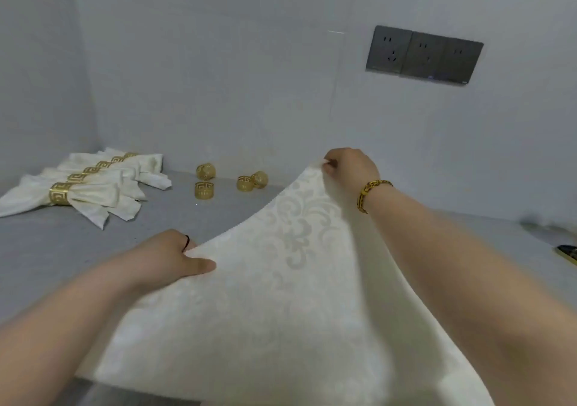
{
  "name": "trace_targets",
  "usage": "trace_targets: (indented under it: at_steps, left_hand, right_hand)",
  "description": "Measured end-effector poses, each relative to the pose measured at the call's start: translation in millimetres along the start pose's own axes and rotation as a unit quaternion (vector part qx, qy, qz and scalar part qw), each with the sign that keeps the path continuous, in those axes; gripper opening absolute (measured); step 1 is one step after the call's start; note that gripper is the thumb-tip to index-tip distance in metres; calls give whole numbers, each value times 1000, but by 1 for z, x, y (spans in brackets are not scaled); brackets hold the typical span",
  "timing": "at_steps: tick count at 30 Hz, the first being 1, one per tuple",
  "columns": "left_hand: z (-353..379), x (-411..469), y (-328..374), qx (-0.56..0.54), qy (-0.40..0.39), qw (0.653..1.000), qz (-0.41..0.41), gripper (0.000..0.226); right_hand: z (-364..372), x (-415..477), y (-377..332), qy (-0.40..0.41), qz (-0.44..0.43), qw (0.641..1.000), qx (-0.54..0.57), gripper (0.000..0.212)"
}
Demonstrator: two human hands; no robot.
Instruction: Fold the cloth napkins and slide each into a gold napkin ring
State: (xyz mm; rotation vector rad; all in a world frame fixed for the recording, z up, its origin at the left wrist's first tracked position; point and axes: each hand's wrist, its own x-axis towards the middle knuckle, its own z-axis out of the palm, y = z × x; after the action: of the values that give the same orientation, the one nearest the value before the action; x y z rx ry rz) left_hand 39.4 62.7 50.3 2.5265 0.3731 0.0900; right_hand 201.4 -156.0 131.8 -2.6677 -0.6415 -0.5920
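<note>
one large cream napkin (281,312) with a pale flower pattern is nearest, unfolded over the grey table (46,249), its far edge lifted. at far left lie the finished napkins (93,193), fanned in a row, each inside a gold ring with a key pattern; i count six such rings. the left hand (175,258) grips the napkin's left corner, thumb on top. behind it, four loose gold rings (204,190) sit on the table in two pairs. the right hand (349,165) pinches the far corner and holds it up; one gold bracelet (371,194) is on this wrist. on the wall is one dark socket panel (424,54) with three sections.
</note>
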Motion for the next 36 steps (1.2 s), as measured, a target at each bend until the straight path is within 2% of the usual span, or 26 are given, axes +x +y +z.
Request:
trace_targets:
  at_steps: [3,6,7,9,11,13,16,19,22,24,25,27,29,33,36]
  left_hand:
    - [4,19,-21,55,-3,998,-17,52]
    - [9,30,-33,165,3,985,-56,35]
    - [10,31,-35,198,8,978,-62,26]
    - [13,30,-33,235,28,970,-52,25]
    - [18,35,-25,240,39,970,9,31]
    - [28,39,-12,196,19,978,75,36]
    - [55,46,11,155,-39,974,162,51]
    - [84,47,27,158,-94,963,198,70]
    - [97,45,29,175,-106,955,215,125]
    - [100,46,25,190,-103,952,218,142]
    - [100,46,24,193,-102,952,216,144]
    - [98,45,26,194,-108,951,215,144]
    - [98,44,26,193,-106,952,214,145]
    - [97,42,25,194,-108,952,212,145]
    - [97,40,27,196,-110,952,207,144]
  right_hand:
    - [49,6,4,-70,13,997,-14,28]
    - [89,12,11,-117,36,992,-16,23]
    - [99,13,13,-127,46,991,-13,29]
    - [117,12,16,-154,65,986,-1,34]
    - [130,10,20,-176,77,981,19,23]
    - [138,8,23,-184,92,977,53,19]
    - [139,6,28,-179,120,973,88,37]
    - [134,3,41,-179,125,971,96,41]
    - [125,-7,58,-193,147,962,123,36]
    - [117,-14,74,-198,160,958,131,18]
    - [110,-17,81,-201,164,956,136,11]
    - [99,-21,91,-228,177,945,154,20]
    - [89,-24,94,-264,188,933,158,19]
    - [80,-27,93,-313,162,933,76,25]
    - [58,-40,105,-363,176,914,37,33]
